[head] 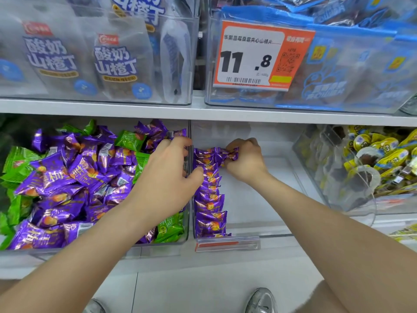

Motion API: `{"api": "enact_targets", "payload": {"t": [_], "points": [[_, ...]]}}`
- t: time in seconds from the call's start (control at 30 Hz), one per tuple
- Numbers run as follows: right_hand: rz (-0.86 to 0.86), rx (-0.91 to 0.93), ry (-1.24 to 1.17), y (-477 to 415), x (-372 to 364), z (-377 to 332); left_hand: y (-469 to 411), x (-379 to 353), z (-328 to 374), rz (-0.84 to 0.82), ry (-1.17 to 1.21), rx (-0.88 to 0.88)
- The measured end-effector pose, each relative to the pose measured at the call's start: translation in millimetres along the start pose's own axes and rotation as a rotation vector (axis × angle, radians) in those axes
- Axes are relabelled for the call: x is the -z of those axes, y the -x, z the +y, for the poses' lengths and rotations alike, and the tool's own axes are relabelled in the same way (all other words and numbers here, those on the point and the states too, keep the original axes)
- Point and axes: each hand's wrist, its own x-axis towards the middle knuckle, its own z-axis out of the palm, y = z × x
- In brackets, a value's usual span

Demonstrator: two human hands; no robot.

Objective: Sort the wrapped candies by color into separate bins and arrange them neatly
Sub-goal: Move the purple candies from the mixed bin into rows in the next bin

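While the row of purple candies runs straight along the left wall of the middle bin, from its front edge toward the back, I judge the step in hand to be seating one more piece at the far end. Doing it well means laying it flat, overlapped like its neighbours and snug to that wall. My right hand sits at the back end of the row, knuckles up and wrist bent down, fingers curled and pinching a purple candy by its wrapper. My left hand reaches across the wall from the left bin, its thumb touching the row partway along. Its fingers are curled near the wall's top edge, and I cannot tell whether they grip anything. I would use that thumb to steady the row so it does not slide or fan out. Green candies and purple ones lie mixed in the left bin, so most of the sorting is not yet done.
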Motion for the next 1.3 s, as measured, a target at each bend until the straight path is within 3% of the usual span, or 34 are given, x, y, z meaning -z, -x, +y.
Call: {"api": "enact_targets", "payload": {"t": [0.4,0.5,0.7,0.77,0.83,0.93,1.07,1.3], "points": [[0.130,-0.074,-0.016,5.7,12.9,2.7,3.6,11.8,2.7,-0.025,0.003,0.002],[0.211,0.030,-0.111,25.1,31.9,-27.2,7.2,27.9,0.0,0.010,0.033,0.017],[0.018,0.363,-0.377,106.2,73.5,-122.1,27.8,80.3,-30.6,0.060,-0.178,0.185],[-0.073,0.534,-0.282,125.7,76.8,-143.2,36.2,94.5,-43.7,-0.087,-0.268,0.256],[-0.217,0.686,-0.038,135.9,67.1,-155.9,44.4,100.8,-54.6,-0.314,-0.380,0.275],[-0.348,0.729,0.348,135.1,43.7,-162.3,48.1,93.6,-62.7,-0.540,-0.527,0.199],[-0.453,0.784,0.546,126.1,26.6,-176.9,49.1,91.6,-70.4,-0.494,-0.533,0.197],[-0.690,0.858,0.547,112.6,10.3,-185.5,42.8,93.9,-80.8,-0.296,-0.428,0.147]]}}
